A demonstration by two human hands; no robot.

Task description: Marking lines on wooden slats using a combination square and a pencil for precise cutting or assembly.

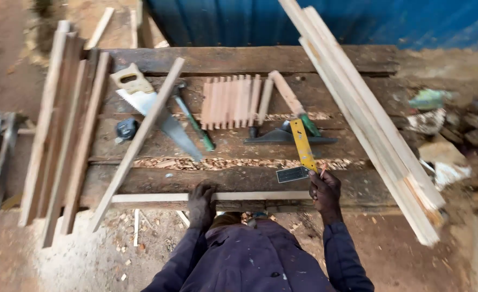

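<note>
The left hand (201,201) presses on a wooden strip (217,197) lying along the near edge of the desk (249,59). The right hand (325,190) is at the strip's right end, just before a try square (302,151). Beyond the left hand lie a handsaw (152,111) and a row of short slats (231,101); right of the right hand leans a bundle of battens (368,119).

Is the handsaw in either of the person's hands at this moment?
No: the handsaw lies on the workbench under a slanted strip, while the left hand presses a wooden strip and the right hand holds a pencil.

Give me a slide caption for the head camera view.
Left hand presses a wooden strip on the workbench; right hand holds a pencil.
</note>
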